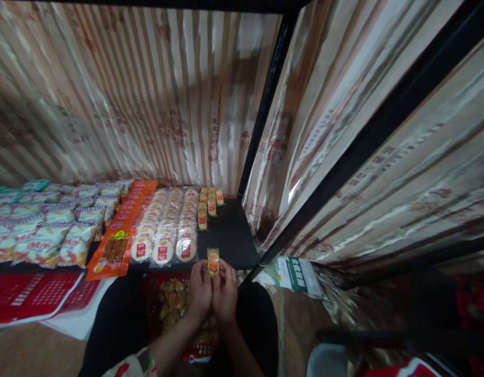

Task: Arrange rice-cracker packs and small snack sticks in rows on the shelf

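Between my left hand (200, 290) and my right hand (225, 293) is a small yellow wrapped snack (213, 261) with a red label, upright at the front edge of the black shelf (229, 230). Fingers of both hands are closed on its sides. Behind it on the shelf stand short rows of the same yellow snacks (212, 206). Left of these lie rows of round white crackers (163, 246) in clear wrappers with red labels. Below my hands, a red basket (151, 298) holds many more gold-wrapped pieces (173, 298).
Orange snack packets (126, 220) and white-and-blue bags (45, 241) fill the shelf's left side. Black frame posts (269, 99) rise at the corner before striped plastic sheeting (179, 89). Another red basket (33, 296) is at lower left; a white-and-green bag (299, 275) lies at right.
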The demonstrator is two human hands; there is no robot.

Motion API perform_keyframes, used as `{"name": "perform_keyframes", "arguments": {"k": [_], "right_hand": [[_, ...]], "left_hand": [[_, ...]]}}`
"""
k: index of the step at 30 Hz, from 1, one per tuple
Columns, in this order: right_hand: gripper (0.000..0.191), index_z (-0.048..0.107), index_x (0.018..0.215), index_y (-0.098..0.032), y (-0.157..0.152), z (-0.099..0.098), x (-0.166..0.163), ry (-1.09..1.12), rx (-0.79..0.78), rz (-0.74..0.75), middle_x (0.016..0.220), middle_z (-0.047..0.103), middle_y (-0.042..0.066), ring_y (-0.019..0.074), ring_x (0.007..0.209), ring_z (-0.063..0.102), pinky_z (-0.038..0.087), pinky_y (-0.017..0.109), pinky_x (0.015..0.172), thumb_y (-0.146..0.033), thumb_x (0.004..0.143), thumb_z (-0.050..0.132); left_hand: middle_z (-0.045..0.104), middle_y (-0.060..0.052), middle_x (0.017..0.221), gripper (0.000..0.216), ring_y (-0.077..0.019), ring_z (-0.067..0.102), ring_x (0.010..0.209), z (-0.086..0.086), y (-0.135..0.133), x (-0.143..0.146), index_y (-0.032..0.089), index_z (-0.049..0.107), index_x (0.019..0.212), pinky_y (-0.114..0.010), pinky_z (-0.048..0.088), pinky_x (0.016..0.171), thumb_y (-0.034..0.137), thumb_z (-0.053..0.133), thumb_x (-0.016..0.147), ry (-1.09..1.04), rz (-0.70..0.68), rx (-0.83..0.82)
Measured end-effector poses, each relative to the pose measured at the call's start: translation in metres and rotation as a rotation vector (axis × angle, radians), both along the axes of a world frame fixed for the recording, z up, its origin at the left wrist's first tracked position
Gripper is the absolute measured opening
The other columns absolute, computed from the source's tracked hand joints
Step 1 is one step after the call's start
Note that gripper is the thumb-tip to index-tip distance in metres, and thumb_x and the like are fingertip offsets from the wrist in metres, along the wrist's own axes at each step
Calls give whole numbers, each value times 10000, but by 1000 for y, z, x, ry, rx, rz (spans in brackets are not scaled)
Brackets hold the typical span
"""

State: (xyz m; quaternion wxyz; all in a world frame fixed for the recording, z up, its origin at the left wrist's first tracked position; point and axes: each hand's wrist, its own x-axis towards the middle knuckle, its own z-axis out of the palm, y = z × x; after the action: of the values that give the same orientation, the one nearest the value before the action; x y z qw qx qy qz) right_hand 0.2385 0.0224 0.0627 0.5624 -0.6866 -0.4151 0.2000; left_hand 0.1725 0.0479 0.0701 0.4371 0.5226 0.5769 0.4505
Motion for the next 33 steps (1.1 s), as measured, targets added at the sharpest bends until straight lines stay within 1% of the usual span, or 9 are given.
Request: {"name": "perform_keyframes", "arguments": {"k": [4,8,12,17,22,25,28,33], "right_hand": [[337,596,1113,-199,6,-2,4,0,-16,10,1156,585,109,211,1032,595,489,367,898,-329,843,441],[377,599,1146,-201,12,-5,7,-6,-55,6,1174,572,112,224,1036,597,490,375,896,-352,841,438],[416,607,1160,-185,19,-7,12,-23,-87,-3,1164,563,125,233,1010,608,498,378,870,-375,838,425],[397,626,1142,-195,26,-8,19,-82,-112,-25,1098,581,114,230,978,607,493,374,861,-348,826,439],[365,643,1106,-214,36,-6,28,-100,-83,-36,1031,618,95,227,962,596,483,377,867,-328,816,452],[366,646,1113,-231,43,-3,33,-124,-51,-42,1032,617,87,219,947,590,487,361,839,-328,825,441],[384,641,1136,-237,50,-1,37,-138,-41,-47,1055,601,86,216,957,578,488,353,827,-323,827,430],[411,627,1171,-236,57,-7,42,-147,-26,-53,1062,589,86,214,971,561,490,352,828,-300,817,428]], "left_hand": [[658,-73,933,235,-205,611,888,4,7,5,189,591,915,-381,469,855,327,424,822,-9,9,7],[657,-71,951,222,-203,602,915,3,13,7,192,598,934,-382,458,880,299,446,812,6,6,14],[643,-70,950,219,-194,599,902,0,19,10,186,598,932,-361,461,866,290,453,806,5,-6,17],[634,-80,930,235,-195,603,867,0,25,16,169,600,923,-359,469,837,290,442,798,25,-11,-15],[634,-79,919,224,-195,599,856,3,36,22,168,610,913,-374,470,850,242,446,780,70,-14,11],[633,-79,944,239,-189,599,869,5,44,27,171,619,940,-370,473,861,227,446,785,77,-28,22],[631,-81,984,284,-183,600,903,7,51,32,176,623,997,-365,472,886,176,450,771,81,-42,30],[624,-88,1017,350,-164,603,916,5,59,39,158,620,1034,-333,476,902,104,435,742,74,-51,21]]}}
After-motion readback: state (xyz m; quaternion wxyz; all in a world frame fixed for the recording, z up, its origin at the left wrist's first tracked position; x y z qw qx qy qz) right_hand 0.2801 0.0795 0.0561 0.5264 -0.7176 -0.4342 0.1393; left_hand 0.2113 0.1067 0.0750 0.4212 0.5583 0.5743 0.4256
